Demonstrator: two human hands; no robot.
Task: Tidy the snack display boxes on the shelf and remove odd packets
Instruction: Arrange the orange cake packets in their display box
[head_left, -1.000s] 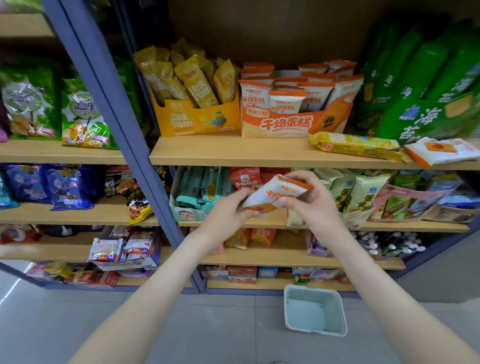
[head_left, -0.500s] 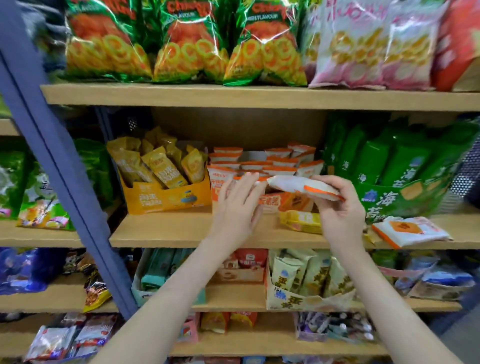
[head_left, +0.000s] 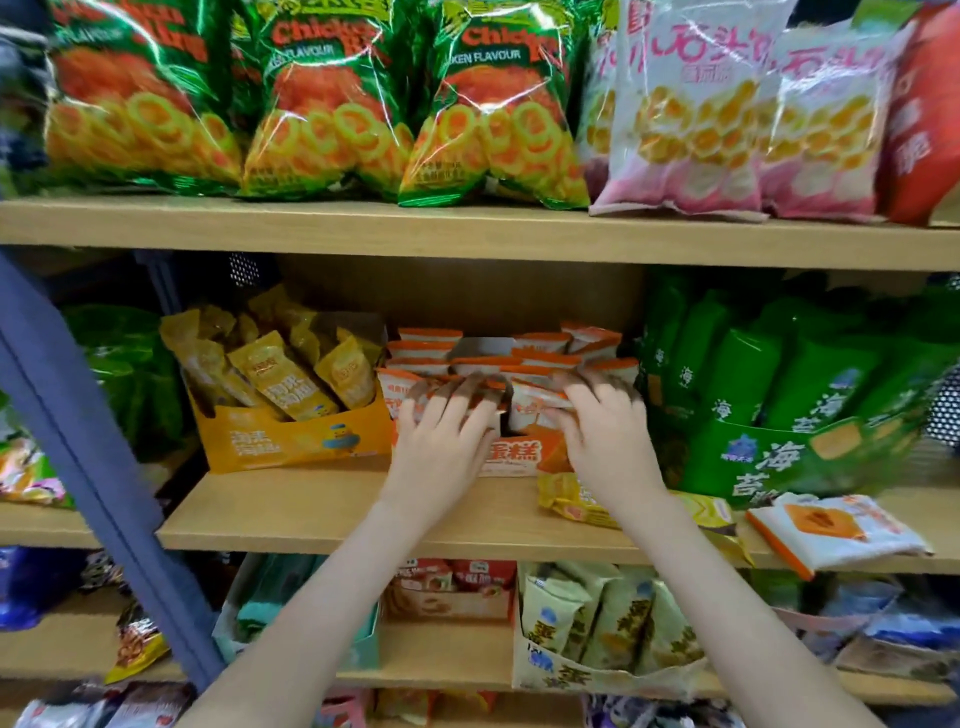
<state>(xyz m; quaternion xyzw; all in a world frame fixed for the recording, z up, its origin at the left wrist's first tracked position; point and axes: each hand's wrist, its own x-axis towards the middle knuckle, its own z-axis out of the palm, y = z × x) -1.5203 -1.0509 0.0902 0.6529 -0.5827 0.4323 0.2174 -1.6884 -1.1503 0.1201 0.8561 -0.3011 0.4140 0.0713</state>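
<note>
Two bare forearms reach up across the near edge of the shelf (head_left: 322, 514). On its near right part lie two loose packets. A yellow packet (head_left: 569, 501) is partly under the right wrist, and a white-orange packet (head_left: 831, 530) lies further right at the edge. Beyond them the left hand (head_left: 441, 441) rests with fingers spread and straight on the front row of cake packets (head_left: 483, 358) in the cake box (head_left: 511, 456). The right hand (head_left: 608, 441) is just to its right, with fingers laid over the same row. Its fingertips are blurred, so I cannot tell whether it grips a packet. The cake box stands between a yellow box (head_left: 291, 441) on the left and a green box (head_left: 810, 457) on the right. Its far rows stand upright.
</note>
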